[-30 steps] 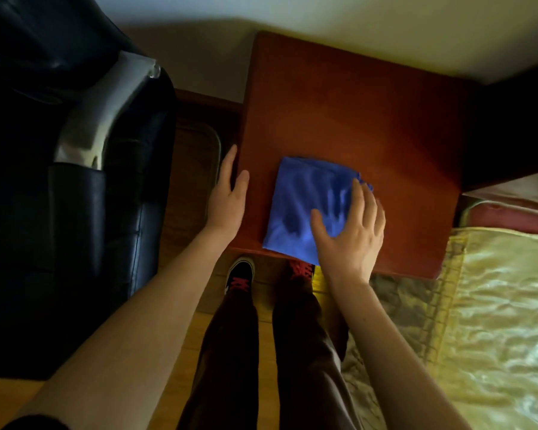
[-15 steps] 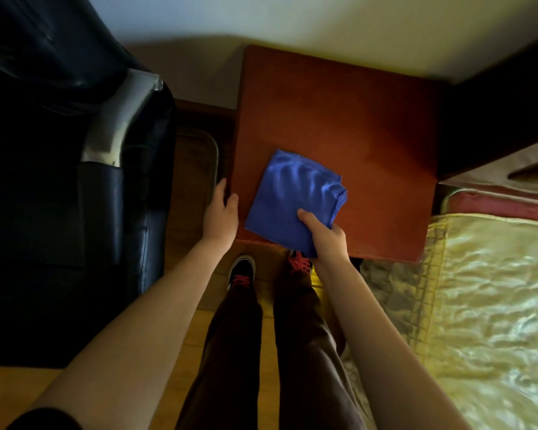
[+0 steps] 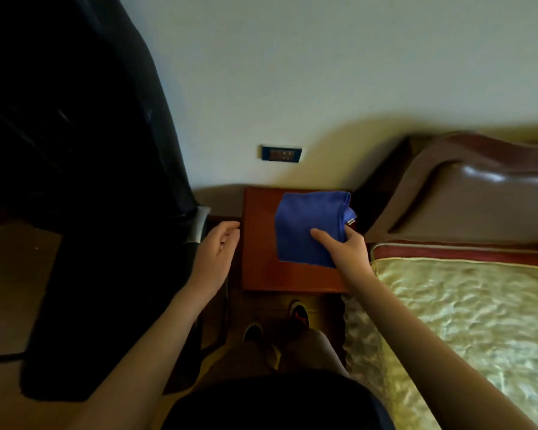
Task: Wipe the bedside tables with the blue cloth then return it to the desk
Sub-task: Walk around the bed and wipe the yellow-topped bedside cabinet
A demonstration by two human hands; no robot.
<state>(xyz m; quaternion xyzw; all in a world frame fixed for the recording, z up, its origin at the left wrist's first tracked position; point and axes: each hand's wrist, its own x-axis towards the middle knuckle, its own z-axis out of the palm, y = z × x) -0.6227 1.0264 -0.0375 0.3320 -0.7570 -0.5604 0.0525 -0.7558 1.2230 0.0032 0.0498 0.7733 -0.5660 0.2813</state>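
Note:
The blue cloth (image 3: 308, 228) hangs folded above the reddish wooden bedside table (image 3: 261, 259), lifted off its top. My right hand (image 3: 343, 248) grips the cloth at its lower right corner, thumb on top and fingers under it. To the left of the table's edge my left hand (image 3: 219, 246) floats loosely curled, holding nothing and apart from the wood. The desk is not in view.
A black chair (image 3: 84, 181) with a grey armrest stands close on the left. The bed with a shiny yellow cover (image 3: 463, 321) and a brown padded headboard (image 3: 479, 193) lies to the right. A wall socket (image 3: 281, 154) sits above the table. My legs and shoes are below.
My right hand went from pressing flat on the cloth to pinching it and raising it off the table. My left hand came off the table's edge. The view pulled back and up.

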